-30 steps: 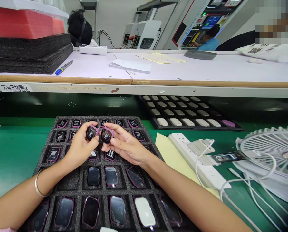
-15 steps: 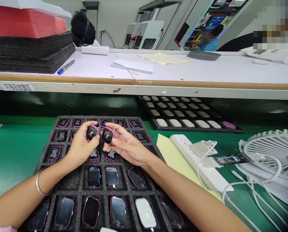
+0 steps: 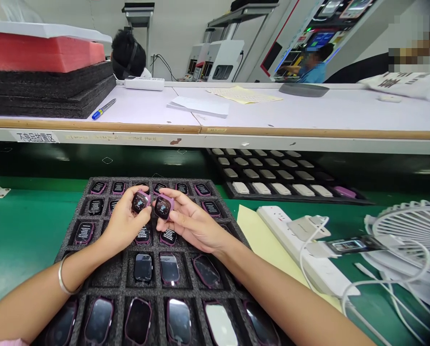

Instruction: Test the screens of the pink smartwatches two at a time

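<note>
Two purple smartwatch bodies without straps are held side by side above a foam tray. My left hand (image 3: 126, 218) pinches one watch (image 3: 140, 202) between thumb and fingers. In my right hand (image 3: 189, 218) is the other watch (image 3: 163, 207), its lit screen facing me. Both screens show a similar dark face with a small bluish figure. Beneath them lies the dark grey foam tray (image 3: 123, 283), its pockets holding several more watches, such as a dark-screened one (image 3: 138, 321) and one lying pale side up (image 3: 220, 324). My forearms cover some pockets.
A white power strip (image 3: 305, 250) with cables and a white fan (image 3: 410, 235) stand at the right. Another tray of pale watches (image 3: 282, 188) sits under the shelf (image 3: 236, 115). Foam blocks (image 3: 45, 86) and a pen (image 3: 104, 109) lie on the shelf. People are beyond it.
The whole view has shifted slightly, so things appear a little lower. Both hands still hold the same two watches side by side, with hardly any change in grip.
</note>
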The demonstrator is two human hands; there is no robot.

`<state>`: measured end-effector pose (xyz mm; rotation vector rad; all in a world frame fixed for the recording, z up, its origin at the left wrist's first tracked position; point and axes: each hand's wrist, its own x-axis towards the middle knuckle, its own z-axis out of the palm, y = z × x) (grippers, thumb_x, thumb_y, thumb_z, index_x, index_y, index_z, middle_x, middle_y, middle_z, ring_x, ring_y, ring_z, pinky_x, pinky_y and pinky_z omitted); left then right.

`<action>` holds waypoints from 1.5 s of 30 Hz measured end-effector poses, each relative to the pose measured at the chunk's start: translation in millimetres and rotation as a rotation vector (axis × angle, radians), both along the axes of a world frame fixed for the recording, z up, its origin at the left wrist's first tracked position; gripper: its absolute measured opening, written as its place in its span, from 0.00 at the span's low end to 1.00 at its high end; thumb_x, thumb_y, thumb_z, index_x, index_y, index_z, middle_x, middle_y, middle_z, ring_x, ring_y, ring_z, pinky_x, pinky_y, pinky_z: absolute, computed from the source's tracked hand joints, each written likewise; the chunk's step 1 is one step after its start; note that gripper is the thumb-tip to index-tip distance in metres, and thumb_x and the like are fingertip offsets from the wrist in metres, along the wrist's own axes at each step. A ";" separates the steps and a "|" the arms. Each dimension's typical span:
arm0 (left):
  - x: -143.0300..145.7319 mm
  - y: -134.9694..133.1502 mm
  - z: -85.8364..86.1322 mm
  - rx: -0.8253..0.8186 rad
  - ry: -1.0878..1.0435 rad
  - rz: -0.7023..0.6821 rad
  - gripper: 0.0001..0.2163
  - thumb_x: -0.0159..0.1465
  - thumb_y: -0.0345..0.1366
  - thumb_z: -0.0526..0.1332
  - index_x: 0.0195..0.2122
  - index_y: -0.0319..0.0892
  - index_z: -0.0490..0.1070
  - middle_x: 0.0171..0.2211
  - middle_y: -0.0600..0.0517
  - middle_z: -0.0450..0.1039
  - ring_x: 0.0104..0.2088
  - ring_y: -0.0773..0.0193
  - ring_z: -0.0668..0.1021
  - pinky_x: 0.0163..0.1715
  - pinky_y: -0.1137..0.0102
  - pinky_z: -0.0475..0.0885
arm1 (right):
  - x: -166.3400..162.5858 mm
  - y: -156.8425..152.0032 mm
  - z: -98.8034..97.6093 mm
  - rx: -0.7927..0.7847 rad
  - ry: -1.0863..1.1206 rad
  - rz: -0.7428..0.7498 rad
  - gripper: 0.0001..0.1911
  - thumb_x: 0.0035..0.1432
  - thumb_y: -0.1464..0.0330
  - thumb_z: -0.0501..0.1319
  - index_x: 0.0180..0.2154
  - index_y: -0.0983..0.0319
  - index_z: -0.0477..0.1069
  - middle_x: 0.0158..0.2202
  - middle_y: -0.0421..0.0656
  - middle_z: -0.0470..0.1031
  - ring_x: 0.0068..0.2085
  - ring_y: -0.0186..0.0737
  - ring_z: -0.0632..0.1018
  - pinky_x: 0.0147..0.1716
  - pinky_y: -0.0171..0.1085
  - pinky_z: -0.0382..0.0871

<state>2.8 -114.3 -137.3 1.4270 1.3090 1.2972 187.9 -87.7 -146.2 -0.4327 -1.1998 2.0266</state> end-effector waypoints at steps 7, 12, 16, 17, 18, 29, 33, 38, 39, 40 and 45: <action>-1.0 -0.7 1.0 -0.006 0.028 -0.006 0.21 0.55 0.35 0.61 0.51 0.41 0.66 0.43 0.49 0.73 0.43 0.62 0.76 0.46 0.66 0.70 | 0.1 0.2 0.1 -0.007 -0.021 -0.011 0.24 0.58 0.65 0.70 0.55 0.51 0.68 0.44 0.38 0.74 0.37 0.34 0.81 0.44 0.39 0.74; -1.0 0.2 -1.0 0.009 0.028 0.002 0.21 0.55 0.35 0.62 0.51 0.42 0.66 0.43 0.49 0.73 0.42 0.62 0.76 0.46 0.66 0.70 | 0.1 0.4 -0.8 -0.010 -0.032 -0.012 0.25 0.58 0.65 0.70 0.55 0.51 0.67 0.45 0.39 0.73 0.37 0.33 0.80 0.44 0.39 0.74; -0.3 -0.1 -1.1 0.011 0.034 -0.018 0.20 0.55 0.34 0.61 0.51 0.42 0.67 0.43 0.49 0.74 0.43 0.61 0.76 0.47 0.65 0.70 | -0.3 0.4 -0.9 -0.004 -0.028 -0.010 0.25 0.58 0.65 0.70 0.55 0.52 0.67 0.43 0.38 0.74 0.37 0.33 0.80 0.45 0.40 0.74; -0.3 -0.1 -0.9 0.008 0.033 -0.020 0.20 0.55 0.35 0.61 0.51 0.42 0.67 0.42 0.49 0.74 0.43 0.61 0.76 0.47 0.65 0.70 | -0.3 0.4 -0.5 -0.004 -0.027 -0.012 0.25 0.58 0.65 0.70 0.55 0.52 0.67 0.43 0.38 0.74 0.37 0.33 0.80 0.45 0.40 0.74; -0.3 -0.2 -0.6 0.006 0.031 -0.020 0.21 0.55 0.35 0.61 0.51 0.42 0.66 0.42 0.49 0.74 0.43 0.61 0.76 0.47 0.65 0.70 | -0.2 0.4 -0.1 -0.005 -0.027 -0.015 0.25 0.58 0.65 0.70 0.55 0.52 0.67 0.42 0.38 0.74 0.37 0.33 0.80 0.45 0.40 0.74; -1.4 0.1 2.1 -0.020 -0.031 -0.028 0.19 0.55 0.35 0.64 0.49 0.41 0.68 0.45 0.48 0.74 0.48 0.60 0.76 0.51 0.65 0.69 | -1.7 -1.6 1.5 -0.043 -0.045 -0.040 0.25 0.55 0.65 0.72 0.54 0.53 0.71 0.44 0.38 0.75 0.34 0.33 0.79 0.42 0.40 0.74; -1.2 1.0 4.6 -0.170 -0.216 -0.016 0.24 0.54 0.36 0.67 0.53 0.40 0.67 0.45 0.48 0.74 0.39 0.64 0.77 0.40 0.69 0.72 | -3.7 0.3 -0.3 -0.144 -0.040 -0.060 0.26 0.56 0.64 0.70 0.56 0.56 0.70 0.40 0.40 0.78 0.36 0.37 0.81 0.41 0.38 0.71; -1.2 -0.6 10.8 -0.337 -0.519 -0.085 0.32 0.58 0.40 0.66 0.62 0.39 0.60 0.35 0.51 0.76 0.23 0.69 0.75 0.26 0.70 0.70 | -2.4 7.3 -2.0 -0.258 -0.068 -0.145 0.21 0.57 0.67 0.66 0.52 0.60 0.70 0.40 0.45 0.80 0.32 0.38 0.80 0.38 0.40 0.69; -1.4 -0.8 11.6 -0.340 -0.551 -0.095 0.31 0.59 0.41 0.66 0.62 0.38 0.61 0.34 0.50 0.76 0.23 0.68 0.76 0.26 0.70 0.72 | -1.8 8.8 -2.0 -0.262 -0.065 -0.161 0.19 0.56 0.67 0.66 0.50 0.60 0.71 0.40 0.45 0.80 0.31 0.37 0.79 0.37 0.40 0.68; -1.5 -0.8 12.0 -0.340 -0.568 -0.102 0.30 0.59 0.42 0.65 0.61 0.38 0.61 0.34 0.50 0.76 0.24 0.67 0.77 0.27 0.69 0.73 | -1.3 10.1 -1.8 -0.266 -0.060 -0.176 0.18 0.56 0.67 0.66 0.49 0.60 0.71 0.40 0.45 0.80 0.30 0.36 0.78 0.36 0.39 0.68; -1.4 1.0 8.8 -0.322 -0.541 -0.063 0.26 0.58 0.46 0.67 0.54 0.40 0.66 0.29 0.53 0.75 0.24 0.64 0.79 0.28 0.68 0.75 | -2.2 11.2 -1.1 -0.262 -0.055 -0.221 0.17 0.56 0.64 0.68 0.46 0.59 0.71 0.39 0.44 0.80 0.28 0.34 0.75 0.33 0.38 0.67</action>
